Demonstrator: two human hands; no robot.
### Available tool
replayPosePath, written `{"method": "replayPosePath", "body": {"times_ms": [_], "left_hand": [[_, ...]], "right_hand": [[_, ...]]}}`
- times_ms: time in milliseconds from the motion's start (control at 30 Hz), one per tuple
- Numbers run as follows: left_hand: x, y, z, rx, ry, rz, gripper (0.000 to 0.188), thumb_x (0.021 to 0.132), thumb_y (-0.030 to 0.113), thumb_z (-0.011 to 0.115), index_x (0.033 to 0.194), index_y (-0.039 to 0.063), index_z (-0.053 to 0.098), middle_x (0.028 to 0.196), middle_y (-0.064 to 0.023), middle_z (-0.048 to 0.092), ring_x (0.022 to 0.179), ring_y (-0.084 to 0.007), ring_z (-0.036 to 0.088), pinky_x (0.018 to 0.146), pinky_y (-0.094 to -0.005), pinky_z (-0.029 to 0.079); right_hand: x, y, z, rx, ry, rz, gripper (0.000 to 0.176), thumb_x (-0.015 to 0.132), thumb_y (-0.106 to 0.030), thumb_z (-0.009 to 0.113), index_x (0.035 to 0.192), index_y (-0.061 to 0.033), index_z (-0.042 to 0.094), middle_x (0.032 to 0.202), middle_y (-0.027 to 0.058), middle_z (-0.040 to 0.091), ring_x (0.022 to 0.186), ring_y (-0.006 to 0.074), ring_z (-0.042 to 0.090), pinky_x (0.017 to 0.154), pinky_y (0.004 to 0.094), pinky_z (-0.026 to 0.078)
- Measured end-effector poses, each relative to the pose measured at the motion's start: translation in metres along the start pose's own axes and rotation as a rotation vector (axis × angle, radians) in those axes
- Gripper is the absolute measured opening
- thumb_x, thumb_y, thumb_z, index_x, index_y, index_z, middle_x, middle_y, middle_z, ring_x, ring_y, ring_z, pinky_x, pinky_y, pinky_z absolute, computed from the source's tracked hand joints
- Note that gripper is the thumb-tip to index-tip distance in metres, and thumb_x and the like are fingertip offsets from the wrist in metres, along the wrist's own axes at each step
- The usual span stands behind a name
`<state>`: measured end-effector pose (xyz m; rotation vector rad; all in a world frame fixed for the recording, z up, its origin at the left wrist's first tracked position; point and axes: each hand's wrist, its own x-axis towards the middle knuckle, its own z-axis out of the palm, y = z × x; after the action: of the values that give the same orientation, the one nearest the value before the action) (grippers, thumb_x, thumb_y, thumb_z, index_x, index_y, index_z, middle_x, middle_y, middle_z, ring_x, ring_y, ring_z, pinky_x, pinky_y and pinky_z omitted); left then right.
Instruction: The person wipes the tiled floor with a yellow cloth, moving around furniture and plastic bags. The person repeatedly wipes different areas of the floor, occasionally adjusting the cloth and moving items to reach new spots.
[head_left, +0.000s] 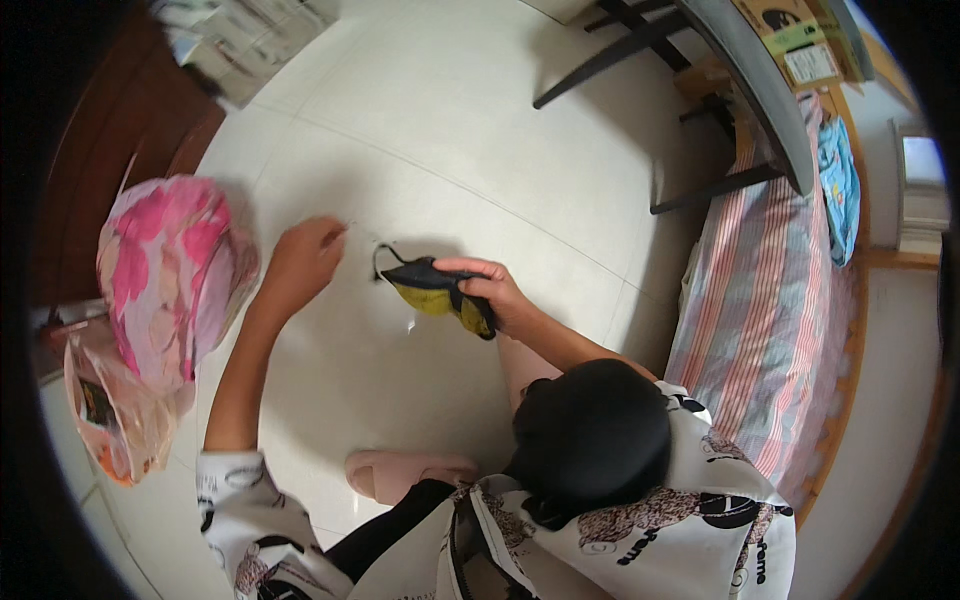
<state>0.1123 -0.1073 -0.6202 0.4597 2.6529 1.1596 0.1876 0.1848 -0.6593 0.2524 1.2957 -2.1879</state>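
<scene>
My right hand (495, 289) grips a black and yellow fabric piece (427, 289) with two rounded yellow parts. A thin black cord loop (382, 259) sticks out from its left end. To the left of that piece, apart from it, my left hand (307, 251) is raised with its fingers curled; it is blurred, and whether something small is between the fingertips cannot be told. Near my right forearm is a smooth, round black object (592, 435) that hides part of my patterned top (660, 525).
Pink slippers (390, 474) are on the tiled floor (420, 165). At left are a pink floral fabric bundle (169, 277), a plastic bag (124, 412) and brown furniture (105, 112). A grey chair (757, 97) and a bed with a striped sheet (750, 315) stand at right.
</scene>
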Motion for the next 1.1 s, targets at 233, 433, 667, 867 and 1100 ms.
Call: {"method": "replayPosePath", "body": {"times_ms": [233,433,667,867,1100], "left_hand": [[-0.055,0.006,0.019,-0.128,-0.094,-0.332,0.016,0.092,0.005,0.054,0.104,-0.003,0.063,0.09,-0.0107,0.068,0.081,-0.016,0.065,0.07,-0.0272,0.051],[-0.039,0.05,0.058,-0.114,-0.241,-0.285,0.017,0.093,0.004,0.053,0.105,-0.002,0.063,0.094,-0.0113,0.067,0.085,-0.017,0.065,0.071,-0.0272,0.051],[0.005,0.084,0.117,-0.225,-0.291,-0.197,0.015,0.09,0.006,0.058,0.103,-0.001,0.064,0.095,-0.0134,0.067,0.079,-0.0237,0.063,0.067,-0.0313,0.051],[0.026,0.102,0.146,-0.296,-0.288,-0.099,0.016,0.092,0.007,0.056,0.104,-0.001,0.064,0.095,-0.0129,0.067,0.082,-0.021,0.065,0.069,-0.0292,0.051],[0.016,0.097,0.154,-0.391,-0.259,-0.384,0.02,0.096,0.01,0.05,0.105,0.0,0.065,0.095,-0.0111,0.07,0.09,-0.017,0.067,0.072,-0.0276,0.052]], "right_hand": [[-0.002,-0.087,-0.168,-0.428,0.475,-0.525,0.05,0.07,0.01,0.043,0.113,-0.0017,0.067,0.114,0.0051,0.066,0.102,0.0137,0.06,0.091,0.0275,0.047],[0.003,-0.126,-0.331,-0.555,0.899,-0.41,0.043,0.08,0.011,0.043,0.113,-0.0031,0.067,0.105,0.0027,0.066,0.09,0.0121,0.059,0.082,0.0223,0.045],[0.049,-0.027,-0.309,-1.511,1.162,-0.691,0.05,0.066,-0.005,0.052,0.113,-0.0153,0.066,0.113,0.0107,0.061,0.104,0.0332,0.053,0.089,0.0459,0.043],[0.082,0.031,-0.139,-1.333,0.49,-0.851,0.043,0.062,0.007,0.06,0.096,-0.0165,0.073,0.105,0.0017,0.065,0.097,0.0282,0.055,0.083,0.0416,0.042],[0.058,-0.075,-0.205,-0.513,0.596,-0.626,0.051,0.067,0.013,0.038,0.104,-0.0043,0.07,0.111,0.0059,0.065,0.109,0.0174,0.058,0.098,0.0272,0.041]]}}
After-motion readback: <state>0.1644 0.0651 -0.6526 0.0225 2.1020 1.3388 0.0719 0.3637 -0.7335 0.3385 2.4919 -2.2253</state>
